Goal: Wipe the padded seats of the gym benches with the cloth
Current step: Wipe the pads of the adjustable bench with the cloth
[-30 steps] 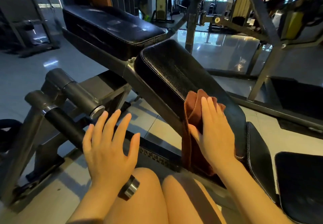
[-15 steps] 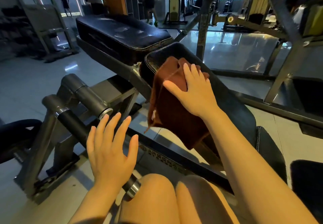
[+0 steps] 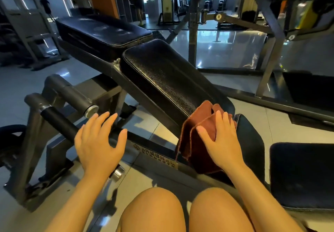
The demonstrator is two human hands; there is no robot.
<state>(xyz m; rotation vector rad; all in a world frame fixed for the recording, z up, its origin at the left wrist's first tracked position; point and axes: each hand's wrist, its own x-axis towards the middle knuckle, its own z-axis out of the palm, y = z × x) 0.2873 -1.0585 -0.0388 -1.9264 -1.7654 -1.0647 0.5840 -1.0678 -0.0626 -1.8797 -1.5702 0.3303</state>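
Note:
A black padded seat (image 3: 171, 79) slopes down toward me on a grey bench frame. A folded brown cloth (image 3: 195, 141) lies at its lower end, draped over the left edge. My right hand (image 3: 222, 141) presses flat on the cloth with fingers nearly straight and thumb spread. Just below the cloth sits a smaller black pad (image 3: 253, 141). My left hand (image 3: 97, 139) hovers with spread fingers over the frame to the left, holding nothing. A second, flat black pad (image 3: 104, 30) lies beyond the sloped one.
Grey roller bars (image 3: 72, 94) and a black grip handle (image 3: 59, 121) stick out at the left. Another black pad (image 3: 303, 173) is at my right. My knees are at the bottom. Steel uprights (image 3: 195, 32) and other machines stand behind, with people far back.
My right hand swept the cloth up to the top of the sloped pad, then back down to its lower end. My left hand stayed hovering at the left.

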